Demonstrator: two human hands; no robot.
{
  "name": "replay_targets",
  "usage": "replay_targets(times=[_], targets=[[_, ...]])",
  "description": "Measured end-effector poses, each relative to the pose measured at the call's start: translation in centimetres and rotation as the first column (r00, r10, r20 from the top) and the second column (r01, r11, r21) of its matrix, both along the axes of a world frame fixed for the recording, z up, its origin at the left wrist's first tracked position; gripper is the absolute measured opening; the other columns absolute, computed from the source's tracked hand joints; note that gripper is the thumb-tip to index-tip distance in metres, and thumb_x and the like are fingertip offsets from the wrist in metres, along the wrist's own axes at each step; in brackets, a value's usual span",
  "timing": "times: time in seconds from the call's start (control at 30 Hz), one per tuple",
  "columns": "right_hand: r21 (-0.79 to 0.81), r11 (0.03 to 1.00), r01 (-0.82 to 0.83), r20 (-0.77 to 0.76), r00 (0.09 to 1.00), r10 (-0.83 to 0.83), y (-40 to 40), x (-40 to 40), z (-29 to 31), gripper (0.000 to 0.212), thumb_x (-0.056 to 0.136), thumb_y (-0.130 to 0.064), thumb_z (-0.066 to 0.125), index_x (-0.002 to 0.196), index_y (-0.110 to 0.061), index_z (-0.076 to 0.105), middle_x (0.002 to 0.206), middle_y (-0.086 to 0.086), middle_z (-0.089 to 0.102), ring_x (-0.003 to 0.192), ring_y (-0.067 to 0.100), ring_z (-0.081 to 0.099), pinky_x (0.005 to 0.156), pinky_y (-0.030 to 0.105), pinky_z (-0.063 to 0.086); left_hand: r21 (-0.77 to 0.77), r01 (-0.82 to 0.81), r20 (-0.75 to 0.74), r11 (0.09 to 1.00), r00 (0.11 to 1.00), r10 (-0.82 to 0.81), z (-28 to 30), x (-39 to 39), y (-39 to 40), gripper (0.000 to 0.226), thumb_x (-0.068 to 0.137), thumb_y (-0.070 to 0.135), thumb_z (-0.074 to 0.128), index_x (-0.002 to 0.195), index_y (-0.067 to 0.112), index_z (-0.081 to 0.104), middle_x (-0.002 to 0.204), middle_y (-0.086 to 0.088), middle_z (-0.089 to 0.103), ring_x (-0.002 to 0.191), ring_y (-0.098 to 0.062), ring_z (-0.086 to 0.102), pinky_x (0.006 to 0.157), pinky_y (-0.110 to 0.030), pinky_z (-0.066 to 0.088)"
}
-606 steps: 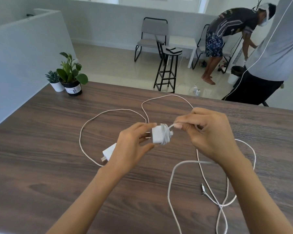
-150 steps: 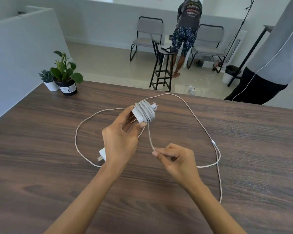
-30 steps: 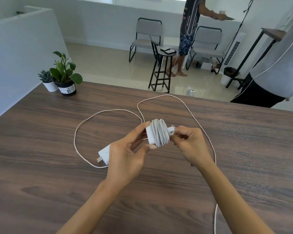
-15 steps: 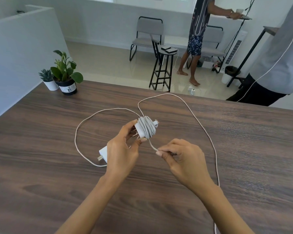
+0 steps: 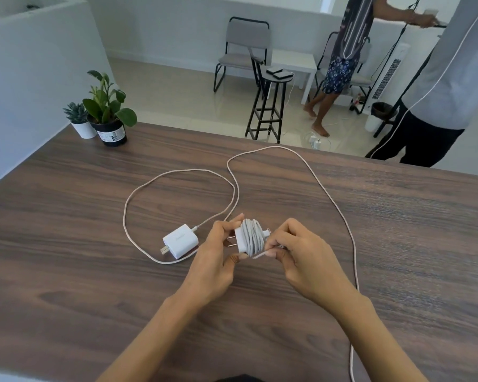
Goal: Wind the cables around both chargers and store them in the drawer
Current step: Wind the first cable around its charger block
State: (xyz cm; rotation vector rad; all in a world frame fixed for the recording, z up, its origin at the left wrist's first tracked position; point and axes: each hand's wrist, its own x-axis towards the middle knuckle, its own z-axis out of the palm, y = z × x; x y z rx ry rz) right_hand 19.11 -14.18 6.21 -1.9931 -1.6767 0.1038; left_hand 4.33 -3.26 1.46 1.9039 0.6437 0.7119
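Your left hand [image 5: 214, 260] grips the wound charger [image 5: 246, 238] above the table [image 5: 66, 244], thumb under its near edge and fingers curled over the far edge, with the plug prongs pointing into your palm. The grey cable [image 5: 253, 237] is coiled in many turns round the charger's body. Your right hand [image 5: 301, 257] sits just right of it, thumb and forefinger pinching the last short piece of that cable against the coil's near side; the other fingers are curled in.

The second charger [image 5: 180, 241] lies flat on the table just left of your left hand, prongs toward you. Its loose cable [image 5: 329, 194] leaves the far corner, makes one loop to the left of your hands, then swings out beyond them, curves round past your right hand and runs back toward you along your right forearm to the table's near edge.

Far to the left of your left hand, at the table's back corner, two potted plants [image 5: 105, 111] stand side by side. Beyond the table stand a stool [image 5: 271, 103] and chairs, and two people are on the right.
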Motion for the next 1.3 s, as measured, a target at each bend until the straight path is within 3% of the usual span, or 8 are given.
replay_targets(times=[0.1, 0.2, 0.33, 0.5, 0.67, 0.87, 1.17, 1.3], targets=[[-0.001, 0.999, 0.035, -0.005, 0.999, -0.035, -0.1, -0.1, -1.3, 0.016, 0.080, -0.018, 0.069, 0.083, -0.028, 0.057, 0.090, -0.010, 0.047, 0.071, 0.012, 0.051, 0.050, 0.038, 0.048, -0.044, 0.036, -0.038, 0.998, 0.999, -0.037, -0.8, -0.1, -0.1, 0.057, 0.078, -0.016, 0.060, 0.110, 0.027, 0.041, 0.126, 0.017, 0.052, 0.109, 0.015, 0.051, 0.083, -0.003, 0.041], [-0.028, 0.998, 0.059, -0.089, 0.994, -0.062, -0.5, 0.1, -3.0, 0.014, 0.078, -0.017, 0.070, 0.080, -0.027, 0.061, 0.085, -0.009, 0.051, 0.068, 0.011, 0.053, 0.057, 0.035, 0.049, -0.070, 0.063, -0.110, 0.996, 0.991, -0.071, -2.4, -0.4, -0.2, 0.051, 0.079, -0.007, 0.065, 0.114, 0.023, 0.044, 0.120, 0.019, 0.057, 0.109, 0.010, 0.054, 0.092, -0.012, 0.043], [-0.022, 0.982, 0.189, -0.291, 0.938, -0.187, -1.1, -0.4, -4.5, 0.015, 0.072, -0.011, 0.076, 0.074, -0.024, 0.071, 0.075, -0.007, 0.061, 0.067, 0.002, 0.055, 0.062, 0.008, 0.039, -0.049, 0.080, -0.191, 0.996, 0.978, -0.088, -4.3, -0.4, -0.4, 0.063, 0.078, 0.001, 0.068, 0.122, 0.034, 0.039, 0.123, 0.024, 0.054, 0.119, 0.004, 0.048, 0.104, -0.021, 0.036], [-0.039, 0.945, 0.324, -0.516, 0.804, -0.296, -1.1, -1.2, -5.3, 0.027, 0.074, -0.002, 0.074, 0.082, -0.027, 0.073, 0.075, -0.017, 0.065, 0.075, 0.002, 0.061, 0.070, 0.021, 0.051, 0.050, 0.125, -0.200, 0.991, 0.973, -0.113, -5.4, -0.4, -0.8, 0.077, 0.077, 0.002, 0.067, 0.138, 0.035, 0.033, 0.128, 0.031, 0.042, 0.122, 0.001, 0.045, 0.105, -0.013, 0.030], [-0.086, 0.889, 0.451, -0.677, 0.628, -0.384, -0.3, -1.5, -5.0, 0.048, 0.072, -0.007, 0.077, 0.106, -0.037, 0.062, 0.071, -0.008, 0.069, 0.071, 0.002, 0.064, 0.071, 0.014, 0.050, 0.087, 0.124, -0.166, 0.988, 0.980, -0.108, -5.3, -0.2, -0.6, 0.071, 0.076, 0.002, 0.068, 0.138, 0.027, 0.041, 0.128, 0.025, 0.046, 0.121, 0.001, 0.046, 0.104, -0.010, 0.029], [-0.147, 0.849, 0.508, -0.713, 0.541, -0.447, 0.4, -1.5, -5.8, 0.028, 0.071, -0.018, 0.080, 0.092, -0.030, 0.066, 0.070, -0.014, 0.073, 0.069, 0.007, 0.067, 0.075, 0.026, 0.051, 0.055, 0.136, -0.184, 0.989, 0.975, -0.124, -5.0, -0.1, -0.1, 0.071, 0.077, 0.001, 0.068, 0.138, 0.027, 0.043, 0.131, 0.013, 0.051, 0.123, -0.001, 0.045, 0.106, -0.015, 0.032], [-0.143, 0.844, 0.517, -0.766, 0.482, -0.426, 0.6, -1.7, -6.5, 0.022, 0.073, -0.017, 0.079, 0.088, -0.028, 0.069, 0.072, -0.009, 0.074, 0.076, 0.013, 0.070, 0.078, 0.036, 0.054, -0.101, 0.074, -0.281, 0.992, 0.954, -0.100, -4.2, 0.3, -0.2, 0.092, 0.058, 0.023, 0.088, 0.137, 0.032, 0.041, 0.122, 0.015, 0.051, 0.115, 0.001, 0.048, 0.095, 0.001, 0.029], [-0.131, 0.848, 0.514, -0.812, 0.435, -0.389, 0.9, -1.9, -6.2, 0.022, 0.073, -0.009, 0.077, 0.087, -0.024, 0.070, 0.071, -0.006, 0.074, 0.072, 0.014, 0.071, 0.073, 0.028, 0.054, -0.058, 0.028, -0.295, 0.998, 0.955, -0.044, -4.5, 0.5, -0.4, 0.090, 0.054, 0.041, 0.088, 0.133, 0.032, 0.046, 0.120, 0.012, 0.057, 0.114, -0.008, 0.053, 0.104, -0.030, 0.040]])
